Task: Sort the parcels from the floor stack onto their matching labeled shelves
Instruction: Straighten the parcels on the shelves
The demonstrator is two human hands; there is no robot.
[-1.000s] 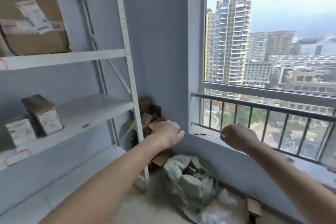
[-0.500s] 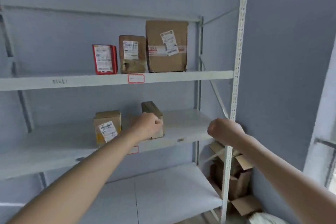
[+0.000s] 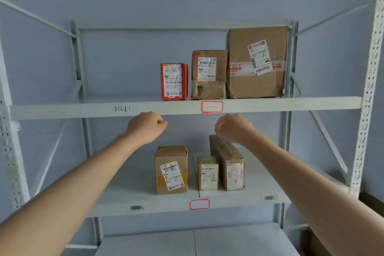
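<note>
Hovering before shelf (image 3: 62,110): left hand (image 3: 145,128), right hand (image 3: 233,128) fisted, holding nothing.

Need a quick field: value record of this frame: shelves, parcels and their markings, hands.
upper shelf: red parcel, mid brown parcel, large brown parcel; each marked 2-1
middle shelf: brown parcel, small parcel, long parcel; each marked 2-2
bottom shelf: no parcels visible
shelf tags: red-bordered tag upper edge, another middle edge; text unreadable
left hand: fisted, holding nothing
right hand: fisted, holding nothing
</note>
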